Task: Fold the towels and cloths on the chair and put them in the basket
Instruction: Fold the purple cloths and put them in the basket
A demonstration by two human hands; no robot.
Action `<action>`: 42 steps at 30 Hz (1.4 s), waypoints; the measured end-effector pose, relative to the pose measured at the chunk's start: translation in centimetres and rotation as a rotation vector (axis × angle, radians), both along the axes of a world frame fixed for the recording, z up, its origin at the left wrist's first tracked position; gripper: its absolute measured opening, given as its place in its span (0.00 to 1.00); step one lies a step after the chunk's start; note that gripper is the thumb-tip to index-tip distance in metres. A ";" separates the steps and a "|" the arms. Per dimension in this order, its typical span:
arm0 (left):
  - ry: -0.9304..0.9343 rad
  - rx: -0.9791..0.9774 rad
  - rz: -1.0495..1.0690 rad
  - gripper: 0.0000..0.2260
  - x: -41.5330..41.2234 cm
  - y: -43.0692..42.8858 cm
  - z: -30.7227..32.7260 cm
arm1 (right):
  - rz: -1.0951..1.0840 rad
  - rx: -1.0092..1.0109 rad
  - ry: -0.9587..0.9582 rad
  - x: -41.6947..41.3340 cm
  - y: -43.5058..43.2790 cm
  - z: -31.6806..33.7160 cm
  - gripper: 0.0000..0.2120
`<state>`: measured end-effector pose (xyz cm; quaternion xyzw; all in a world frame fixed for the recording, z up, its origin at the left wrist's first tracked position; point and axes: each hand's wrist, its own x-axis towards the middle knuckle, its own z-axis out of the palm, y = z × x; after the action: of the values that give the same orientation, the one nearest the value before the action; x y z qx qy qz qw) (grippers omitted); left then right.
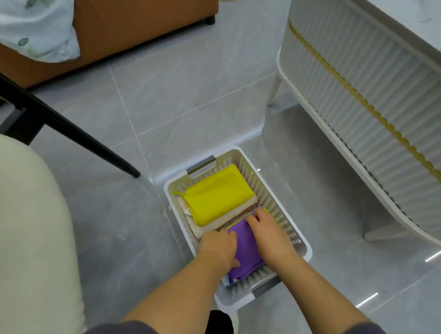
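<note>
Placement step: my left hand (218, 246) and right hand (270, 235) grip the folded purple cloth (248, 251) inside the white basket (306, 249), beside the yellow cloth (220, 192). Next, I reckon, release and lift clear.

Our left hand (218, 246) and right hand (268, 233) cover much of the purple cloth (246, 248); their fingertips tuck out of sight, so we cannot tell grip from press. The yellow cloth (219, 195) hides most of the beige towel (202, 230). The chair (17, 219) is cut off at the left edge.
</note>
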<state>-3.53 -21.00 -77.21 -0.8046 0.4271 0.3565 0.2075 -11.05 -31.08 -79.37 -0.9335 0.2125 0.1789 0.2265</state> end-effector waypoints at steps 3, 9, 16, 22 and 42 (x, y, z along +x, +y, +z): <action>-0.021 0.041 -0.041 0.31 0.0 -0.4 -0.5 | 0.035 -0.057 0.002 0.3 -0.2 -0.9 0.17; -0.014 0.088 -0.052 0.30 0.3 -0.8 0.2 | -0.032 0.099 -0.056 0.0 -0.6 -1.1 0.21; 0.045 0.102 0.005 0.12 2.6 -1.1 8.7 | -0.286 0.187 -0.308 -1.6 -0.2 6.0 0.19; -0.038 -0.304 0.087 0.16 4.1 3.8 21.1 | -0.270 0.143 -0.581 -0.6 2.7 16.8 0.15; -0.736 -0.918 0.879 0.21 8.1 41.9 29.6 | 0.247 0.357 -0.557 10.8 33.5 31.1 0.12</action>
<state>4.60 20.93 -47.64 -0.9751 0.0742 -0.1014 -0.1827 -0.27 2.39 -48.26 -0.9108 -0.0067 -0.0220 0.4121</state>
